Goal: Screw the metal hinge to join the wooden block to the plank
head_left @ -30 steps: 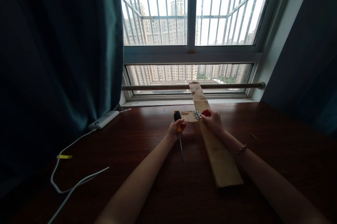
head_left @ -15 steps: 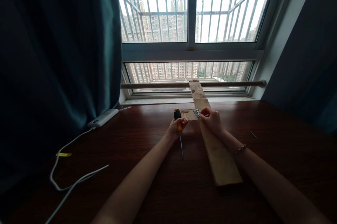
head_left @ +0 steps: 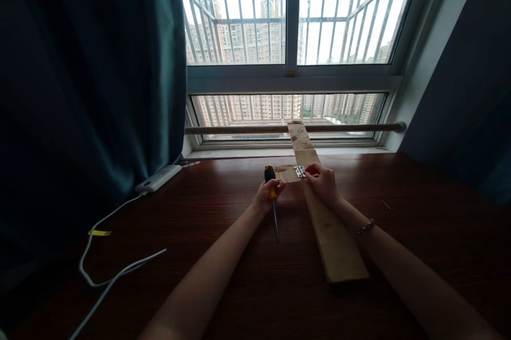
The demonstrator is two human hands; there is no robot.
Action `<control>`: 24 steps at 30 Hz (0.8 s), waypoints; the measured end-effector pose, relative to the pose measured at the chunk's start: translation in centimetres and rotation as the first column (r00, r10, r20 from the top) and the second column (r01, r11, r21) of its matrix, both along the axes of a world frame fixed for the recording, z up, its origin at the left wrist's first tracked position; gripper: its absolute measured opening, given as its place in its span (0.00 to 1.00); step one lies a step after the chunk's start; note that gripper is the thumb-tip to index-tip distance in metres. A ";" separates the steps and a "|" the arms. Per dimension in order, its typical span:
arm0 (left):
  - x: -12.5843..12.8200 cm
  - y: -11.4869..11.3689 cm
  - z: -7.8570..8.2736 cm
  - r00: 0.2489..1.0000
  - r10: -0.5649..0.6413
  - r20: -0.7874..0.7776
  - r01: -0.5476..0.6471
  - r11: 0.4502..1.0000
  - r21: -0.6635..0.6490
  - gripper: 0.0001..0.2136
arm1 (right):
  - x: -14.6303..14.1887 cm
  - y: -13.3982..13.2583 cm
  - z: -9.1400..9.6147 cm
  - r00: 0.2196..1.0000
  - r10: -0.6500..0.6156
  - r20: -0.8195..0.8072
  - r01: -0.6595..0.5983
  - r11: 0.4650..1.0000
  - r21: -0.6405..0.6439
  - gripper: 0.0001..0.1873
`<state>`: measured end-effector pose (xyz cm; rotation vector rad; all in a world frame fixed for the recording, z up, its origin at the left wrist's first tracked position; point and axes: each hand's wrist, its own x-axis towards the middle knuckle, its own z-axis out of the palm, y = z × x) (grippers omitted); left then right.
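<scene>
Both arms fwd; L hand gripping screwdriver, R hand pinching hinge @ edge.

Bare hands and forearms, a beaded-looking bracelet on the right.

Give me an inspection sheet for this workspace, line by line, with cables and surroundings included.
Surface: glossy red-brown wooden tabletop.
Job's things: long pale wooden plank; short pale wooden piece at its left; small silver metal fitting where they meet; black-and-orange-handled screwdriver.
Hands: left hand holds the screwdriver, shaft toward the wearer; right hand at the fitting, grip unclear.
Clutter: thin metal screw or nail right of the plank; yellow strip and white oblong box at left.
Cables: white cable from the box, loosely looped.
Surroundings: dark teal fabric curtain, left; grey-framed window ahead, bars outside.
</scene>
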<state>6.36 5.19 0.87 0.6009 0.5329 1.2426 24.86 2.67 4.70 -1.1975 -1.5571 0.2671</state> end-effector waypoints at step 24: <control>0.3 -0.1 0.0 1.000 -0.006 0.016 0.006 1.000 0.005 0.06 | -0.2 0.0 -0.2 0.995 0.068 0.071 -0.069 0.997 0.019 0.06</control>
